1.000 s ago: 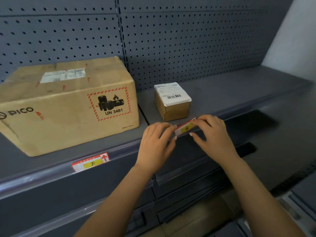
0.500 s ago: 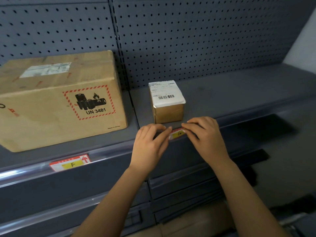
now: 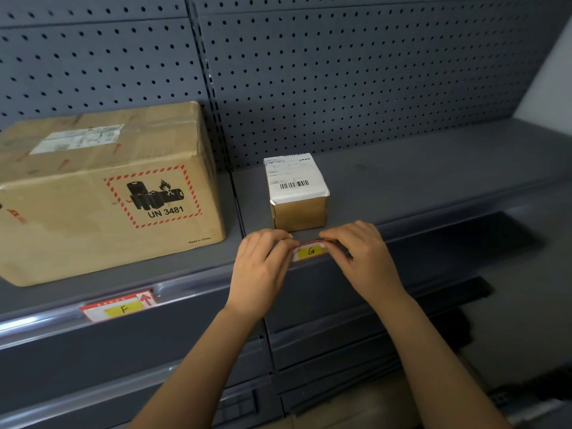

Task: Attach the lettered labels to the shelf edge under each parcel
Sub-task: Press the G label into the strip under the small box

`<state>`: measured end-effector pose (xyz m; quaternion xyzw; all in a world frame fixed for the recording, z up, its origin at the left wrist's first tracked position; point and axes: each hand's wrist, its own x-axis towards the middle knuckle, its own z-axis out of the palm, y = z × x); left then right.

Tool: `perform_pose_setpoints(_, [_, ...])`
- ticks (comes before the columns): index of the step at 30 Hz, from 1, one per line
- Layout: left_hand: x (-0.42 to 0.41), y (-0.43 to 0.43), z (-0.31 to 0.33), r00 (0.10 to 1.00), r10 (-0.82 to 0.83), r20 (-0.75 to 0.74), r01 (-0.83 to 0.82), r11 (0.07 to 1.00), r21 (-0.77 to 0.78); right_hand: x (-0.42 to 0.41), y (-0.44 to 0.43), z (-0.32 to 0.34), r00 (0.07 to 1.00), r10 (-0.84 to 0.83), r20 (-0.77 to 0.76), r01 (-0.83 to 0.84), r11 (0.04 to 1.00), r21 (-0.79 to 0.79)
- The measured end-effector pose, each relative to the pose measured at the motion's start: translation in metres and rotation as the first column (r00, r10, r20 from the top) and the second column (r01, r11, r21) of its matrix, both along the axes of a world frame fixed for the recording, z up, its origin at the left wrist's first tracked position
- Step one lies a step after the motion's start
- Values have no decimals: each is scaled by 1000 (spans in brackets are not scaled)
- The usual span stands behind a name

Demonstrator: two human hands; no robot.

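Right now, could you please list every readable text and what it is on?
"UN 3481": hazard sticker, large brown cardboard box.
"Made in China": same box.
"F": red-and-yellow label on grey shelf edge.
"G": matching label, between left hand and right hand.
Unreadable: small box's barcode label; large box's white label.

Head view, angled down (close), facing shelf [image 3: 402,168]

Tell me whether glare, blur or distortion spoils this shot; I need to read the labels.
Head view: the G label and F label read clearly; glare streaks the shelf edge at far left, clear of both; the wide lens bows the shelf lines; fine print on the small parcel is too soft to read.
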<state>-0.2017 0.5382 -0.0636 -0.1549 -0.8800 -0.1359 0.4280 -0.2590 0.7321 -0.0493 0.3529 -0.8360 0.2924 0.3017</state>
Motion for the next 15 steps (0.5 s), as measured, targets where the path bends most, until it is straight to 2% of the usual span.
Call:
perform_pose_setpoints(5, [7, -3, -14, 1000, 23, 13, -23, 1000, -10, 3, 1, -3, 999, -6, -42, 8, 999, 42])
perform_pose_setpoints(15, [14, -1, -24, 998, 56, -9, -57, 996, -61, 11, 0, -13, 999, -44, -6, 44, 999, 24])
